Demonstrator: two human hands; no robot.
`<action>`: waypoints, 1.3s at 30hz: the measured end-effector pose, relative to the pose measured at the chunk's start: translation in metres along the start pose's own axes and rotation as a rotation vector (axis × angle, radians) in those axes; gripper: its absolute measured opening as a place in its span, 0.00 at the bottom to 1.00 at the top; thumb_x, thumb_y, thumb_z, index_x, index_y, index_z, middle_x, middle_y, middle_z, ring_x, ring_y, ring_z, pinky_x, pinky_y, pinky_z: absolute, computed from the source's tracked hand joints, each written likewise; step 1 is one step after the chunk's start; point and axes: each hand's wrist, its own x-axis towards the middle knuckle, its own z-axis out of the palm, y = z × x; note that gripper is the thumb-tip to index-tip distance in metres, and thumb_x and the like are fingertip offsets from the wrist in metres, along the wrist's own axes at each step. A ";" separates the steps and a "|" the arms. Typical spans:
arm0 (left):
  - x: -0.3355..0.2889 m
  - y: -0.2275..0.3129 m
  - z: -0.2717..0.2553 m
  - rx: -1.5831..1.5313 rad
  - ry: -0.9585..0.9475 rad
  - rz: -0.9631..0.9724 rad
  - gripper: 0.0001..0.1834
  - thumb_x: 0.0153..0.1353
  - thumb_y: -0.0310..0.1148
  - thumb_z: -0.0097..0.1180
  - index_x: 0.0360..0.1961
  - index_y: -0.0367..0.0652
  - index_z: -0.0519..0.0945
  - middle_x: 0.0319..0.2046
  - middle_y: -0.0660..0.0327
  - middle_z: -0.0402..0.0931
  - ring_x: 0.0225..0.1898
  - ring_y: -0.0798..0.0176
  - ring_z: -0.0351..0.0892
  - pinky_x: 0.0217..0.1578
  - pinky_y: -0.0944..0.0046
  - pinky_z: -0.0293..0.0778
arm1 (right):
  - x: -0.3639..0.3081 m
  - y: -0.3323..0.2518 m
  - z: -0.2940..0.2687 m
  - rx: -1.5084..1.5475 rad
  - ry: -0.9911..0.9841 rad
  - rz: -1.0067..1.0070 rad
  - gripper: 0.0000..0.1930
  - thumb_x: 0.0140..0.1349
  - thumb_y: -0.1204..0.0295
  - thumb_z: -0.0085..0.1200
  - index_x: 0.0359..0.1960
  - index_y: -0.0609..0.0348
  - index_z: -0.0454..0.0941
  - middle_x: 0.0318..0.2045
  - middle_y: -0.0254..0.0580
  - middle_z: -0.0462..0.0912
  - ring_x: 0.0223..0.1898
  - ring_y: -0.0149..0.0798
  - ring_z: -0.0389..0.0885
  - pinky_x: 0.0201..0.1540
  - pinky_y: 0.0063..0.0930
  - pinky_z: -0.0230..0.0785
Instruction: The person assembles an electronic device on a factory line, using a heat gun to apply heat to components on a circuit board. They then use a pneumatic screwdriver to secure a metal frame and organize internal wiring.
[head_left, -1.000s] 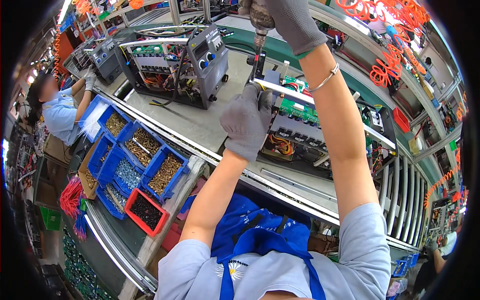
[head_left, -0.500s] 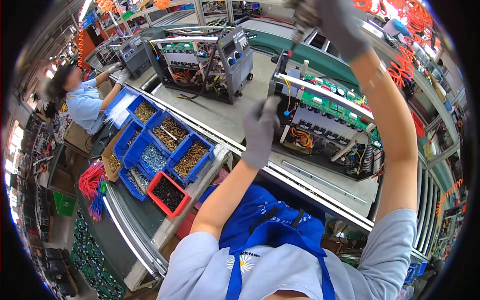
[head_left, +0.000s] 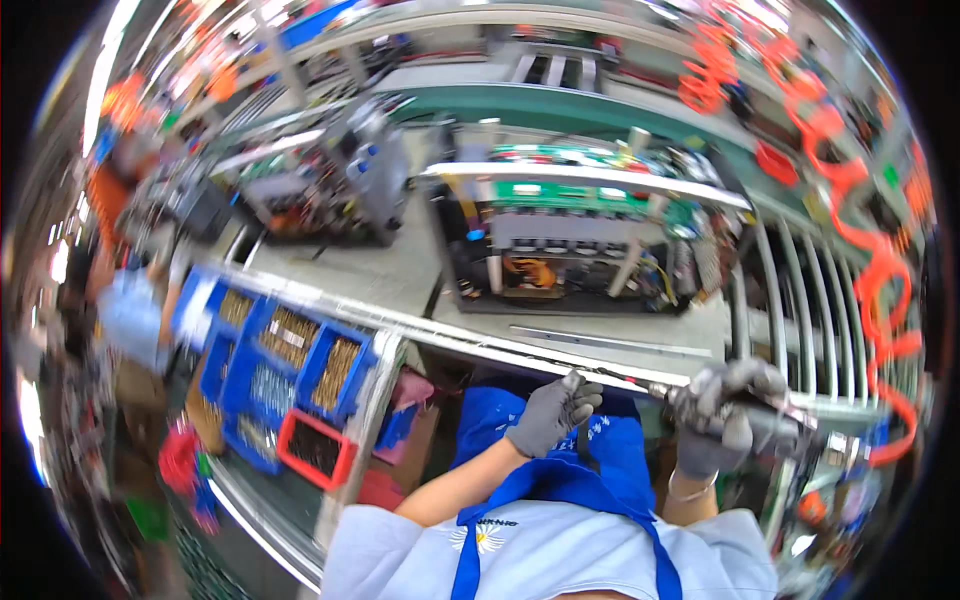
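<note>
My right hand (head_left: 708, 425), in a grey glove, is wrapped round a pneumatic screwdriver (head_left: 765, 425) held level at the near edge of the bench. Its thin bit (head_left: 625, 380) points left. Close by the bit's tip is my left hand (head_left: 552, 415), also gloved, with its fingers curled together; whatever they hold is too small to make out. Beyond both hands stands an open machine chassis (head_left: 600, 240), with a green circuit board (head_left: 560, 190) along its top and a pale metal bar (head_left: 640, 177) across it. Motion blurs much of the view.
Blue bins (head_left: 265, 385) of screws and a red bin (head_left: 317, 450) of dark parts stand at left. A second chassis (head_left: 310, 190) is farther left, near a person in blue (head_left: 135, 315). An orange coiled hose (head_left: 865, 290) hangs at right, beside rollers (head_left: 805, 310).
My right hand has come down from high over the chassis to the near bench edge with the screwdriver. My left hand has left the chassis's left side and moved close to the bit. The view has turned.
</note>
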 end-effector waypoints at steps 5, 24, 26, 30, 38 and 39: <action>-0.008 0.004 0.058 0.671 -0.037 0.138 0.15 0.67 0.39 0.55 0.43 0.35 0.77 0.29 0.53 0.80 0.25 0.66 0.82 0.21 0.72 0.76 | 0.009 -0.008 -0.033 -0.043 -0.071 0.091 0.22 0.59 0.71 0.51 0.55 0.56 0.63 0.38 0.43 0.69 0.19 0.29 0.66 0.24 0.32 0.71; 0.029 0.025 0.099 0.074 -0.279 -0.154 0.17 0.63 0.40 0.59 0.45 0.41 0.72 0.31 0.67 0.68 0.28 0.73 0.67 0.24 0.79 0.69 | 0.049 -0.003 -0.060 0.038 -0.067 -0.081 0.22 0.60 0.70 0.59 0.55 0.58 0.67 0.40 0.46 0.76 0.24 0.31 0.76 0.34 0.34 0.76; 0.033 0.029 0.113 0.158 -0.328 -0.150 0.16 0.65 0.42 0.58 0.44 0.41 0.73 0.30 0.67 0.68 0.29 0.75 0.67 0.25 0.78 0.70 | 0.057 -0.010 -0.063 0.026 -0.074 -0.147 0.23 0.59 0.70 0.57 0.56 0.58 0.67 0.41 0.47 0.77 0.23 0.30 0.76 0.35 0.34 0.76; 0.046 0.028 0.143 0.178 -0.501 -0.261 0.16 0.66 0.43 0.55 0.43 0.41 0.73 0.30 0.68 0.67 0.28 0.76 0.66 0.24 0.79 0.69 | 0.074 -0.031 -0.070 0.014 -0.115 -0.291 0.23 0.57 0.75 0.51 0.57 0.62 0.68 0.40 0.50 0.77 0.20 0.29 0.74 0.31 0.32 0.76; 0.053 0.044 0.205 0.506 -0.633 -0.213 0.28 0.64 0.57 0.53 0.45 0.39 0.74 0.28 0.62 0.75 0.25 0.72 0.75 0.21 0.76 0.71 | 0.094 -0.073 -0.076 0.001 -0.280 -0.320 0.25 0.61 0.71 0.55 0.62 0.55 0.68 0.34 0.37 0.69 0.26 0.32 0.68 0.24 0.28 0.68; 0.048 0.048 0.218 0.547 -0.625 -0.213 0.32 0.63 0.60 0.52 0.46 0.36 0.75 0.28 0.61 0.76 0.25 0.71 0.77 0.21 0.75 0.72 | 0.100 -0.078 -0.074 -0.018 -0.334 -0.332 0.25 0.62 0.71 0.54 0.62 0.53 0.67 0.34 0.36 0.68 0.27 0.32 0.67 0.24 0.28 0.66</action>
